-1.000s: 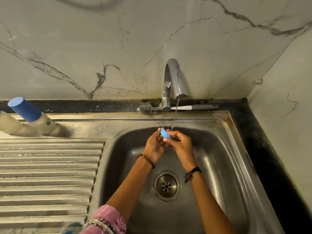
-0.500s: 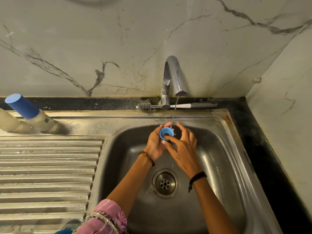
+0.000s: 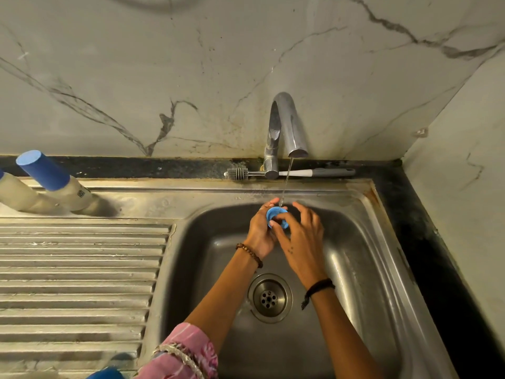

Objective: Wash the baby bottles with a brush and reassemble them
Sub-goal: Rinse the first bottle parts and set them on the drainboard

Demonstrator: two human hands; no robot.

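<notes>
My left hand grips a small blue bottle ring under the thin stream from the tap, above the steel sink basin. My right hand is beside it, with a finger pushed into the ring's opening and the other fingers spread. The bottle brush lies on the ledge behind the tap. A baby bottle with a blue cap stands on the back left of the drainboard, with part of a second bottle at the frame edge.
The ribbed steel drainboard fills the left. The drain sits in the basin below my hands. Marble walls close the back and right, above a dark counter strip. A blue object peeks in at the bottom edge.
The ring has turned from edge-on to opening facing up, now held in my left hand. My right hand's fingers have spread, with one finger inside the ring. Water keeps running.
</notes>
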